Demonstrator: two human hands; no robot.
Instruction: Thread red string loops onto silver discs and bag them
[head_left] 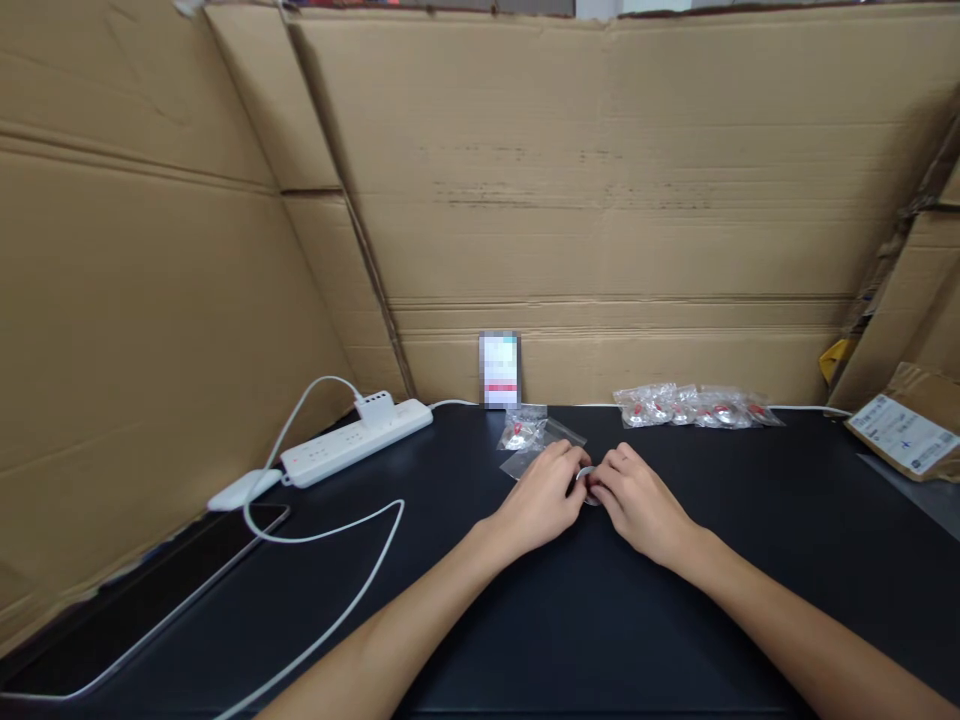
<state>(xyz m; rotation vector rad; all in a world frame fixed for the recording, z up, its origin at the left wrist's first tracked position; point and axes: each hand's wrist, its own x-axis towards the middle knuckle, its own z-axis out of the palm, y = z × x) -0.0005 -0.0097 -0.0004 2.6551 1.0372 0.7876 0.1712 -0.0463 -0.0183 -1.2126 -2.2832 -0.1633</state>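
My left hand [546, 497] and my right hand [642, 502] meet over the middle of the table, fingers pinched on opposite sides of a small round silvery metal piece [592, 499]. The fingertips hide most of it, so its exact kind does not show. Just behind my left hand lies a flat clear plastic bag [517, 463], partly covered by that hand. Beyond it is a clear bag [523, 432] with a silvery round part and a red bit inside.
Several similar bagged parts [697, 408] lie in a row at the back right. A phone [500, 370] leans on the cardboard wall [600, 240]. To the left are a power strip [352, 443], a white cable [360, 590] and a dark tablet [150, 600]. A labelled package [904, 432] lies far right.
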